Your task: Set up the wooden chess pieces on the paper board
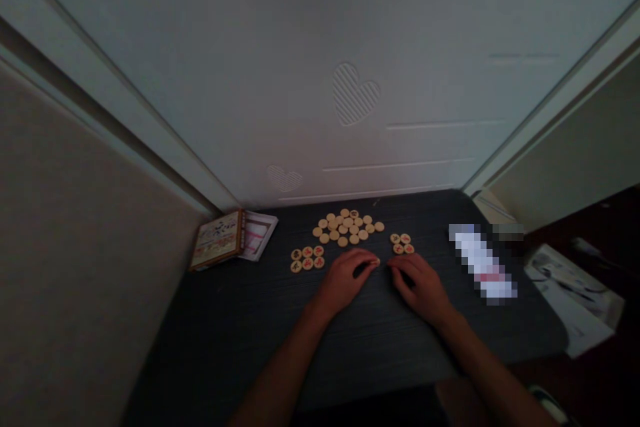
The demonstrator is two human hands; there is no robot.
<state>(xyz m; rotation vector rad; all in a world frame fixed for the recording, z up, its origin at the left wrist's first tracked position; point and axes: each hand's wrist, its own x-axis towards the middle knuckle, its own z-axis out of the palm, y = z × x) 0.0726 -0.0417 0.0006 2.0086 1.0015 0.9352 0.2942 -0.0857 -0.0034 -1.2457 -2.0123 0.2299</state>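
Note:
My left hand (347, 277) is closed in a pinch on a small round wooden Chinese chess piece (378, 261), held at its fingertips. My right hand (417, 285) faces it a short way off, thumb and fingers drawn together; whether anything is between them is hidden. Beyond both hands lies a loose cluster of pieces (343, 229), most with blank faces up. To the left, several pieces with red or black characters stand in two neat rows (307, 259). A smaller block of marked pieces (401, 244) lies just past my right hand.
The dark table (240, 333) meets a pale panel with heart reliefs (356, 95). At the back left, a patterned box (219, 240) leans over a pink-and-white booklet (259, 235). A blurred-out object (484, 263) lies on the right. Beyond the table's right edge is a white open box (575, 297).

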